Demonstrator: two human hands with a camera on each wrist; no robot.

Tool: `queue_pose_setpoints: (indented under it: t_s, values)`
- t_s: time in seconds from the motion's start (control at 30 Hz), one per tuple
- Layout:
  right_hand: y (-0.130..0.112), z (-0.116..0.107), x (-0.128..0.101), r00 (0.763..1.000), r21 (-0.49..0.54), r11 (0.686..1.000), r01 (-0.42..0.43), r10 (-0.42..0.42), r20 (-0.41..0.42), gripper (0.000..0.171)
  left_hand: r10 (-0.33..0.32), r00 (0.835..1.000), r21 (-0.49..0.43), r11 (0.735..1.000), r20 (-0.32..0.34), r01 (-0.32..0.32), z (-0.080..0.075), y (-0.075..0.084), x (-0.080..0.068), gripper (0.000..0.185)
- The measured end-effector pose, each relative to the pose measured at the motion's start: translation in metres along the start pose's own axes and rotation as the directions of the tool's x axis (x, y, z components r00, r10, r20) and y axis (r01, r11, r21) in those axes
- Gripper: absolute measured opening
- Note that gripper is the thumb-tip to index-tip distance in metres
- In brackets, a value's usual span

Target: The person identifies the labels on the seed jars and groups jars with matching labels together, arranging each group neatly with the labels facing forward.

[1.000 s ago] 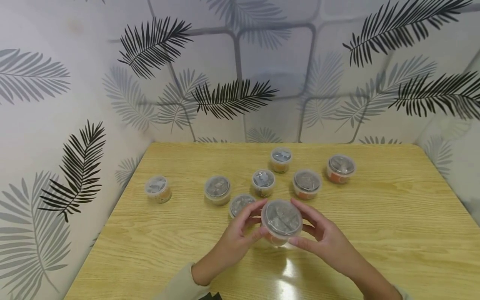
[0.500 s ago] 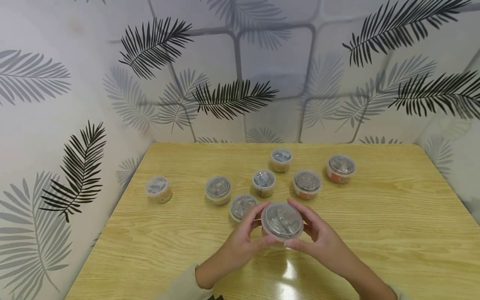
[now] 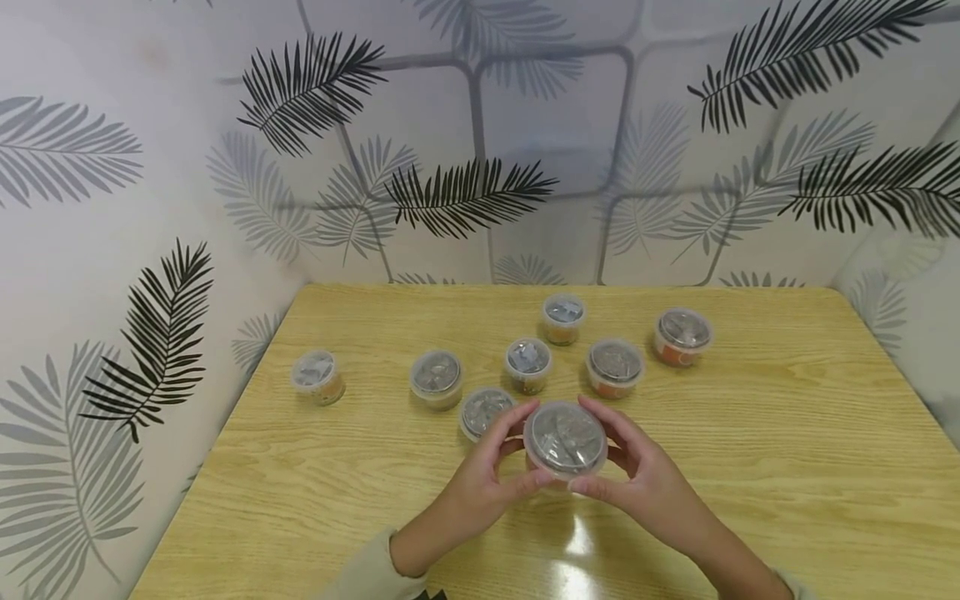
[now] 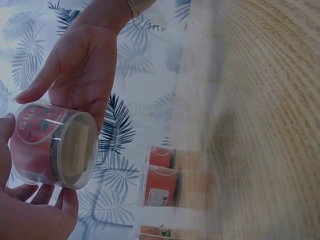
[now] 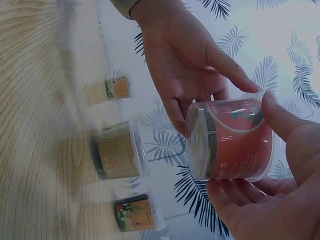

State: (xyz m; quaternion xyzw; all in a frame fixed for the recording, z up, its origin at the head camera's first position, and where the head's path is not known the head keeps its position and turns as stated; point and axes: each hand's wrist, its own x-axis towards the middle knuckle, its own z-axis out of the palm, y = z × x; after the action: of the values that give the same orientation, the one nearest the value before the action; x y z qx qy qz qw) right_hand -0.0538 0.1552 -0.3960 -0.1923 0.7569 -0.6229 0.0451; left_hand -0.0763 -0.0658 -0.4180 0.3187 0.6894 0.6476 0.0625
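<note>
A clear plastic tub (image 3: 565, 439) with a red label and a clear lid is held just above the wooden table (image 3: 787, 433), near its front middle. My left hand (image 3: 501, 454) grips its left side with thumb and fingers. My right hand (image 3: 628, 458) grips its right side the same way. In the left wrist view the tub (image 4: 52, 145) lies on its side between my left hand (image 4: 30, 215) and my right hand (image 4: 82, 65). The right wrist view shows the tub (image 5: 232, 142) between my right hand (image 5: 270, 200) and my left hand (image 5: 185, 55).
Several similar lidded tubs stand on the table beyond my hands: one far left (image 3: 317, 377), one close behind my left fingers (image 3: 483, 410), one at the back (image 3: 563, 318), one far right (image 3: 682, 337). Leaf-patterned walls close the table's back and left sides.
Both hands have tilted the held tub slightly so its lid faces the head camera more and less of the red body shows. The other tubs have not moved.
</note>
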Motion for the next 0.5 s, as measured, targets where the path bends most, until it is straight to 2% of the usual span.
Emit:
queue_pose_setpoints:
  t_s: [0.1, 0.27, 0.5]
  values:
    - [0.0, 0.0015, 0.0009, 1.0, -0.015, 1.0, -0.005, 0.005, -0.022, 0.075, 0.008, 1.0, 0.0, 1.0, -0.011, -0.008, -0.0002, -0.0007, -0.0002, 0.066]
    - [0.0015, 0.004, 0.0019, 0.999, -0.006, 1.0, -0.014, 0.014, -0.045, 0.075, -0.013, 0.999, -0.006, 1.0, -0.036, 0.013, 0.0002, -0.0011, -0.0001, 0.066]
    - [0.0035, 0.0039, 0.0006, 0.999, -0.001, 1.0, -0.02, 0.02, -0.031, 0.074, -0.021, 0.999, 0.006, 1.0, -0.05, 0.021, 0.0013, -0.0003, -0.0001, 0.067]
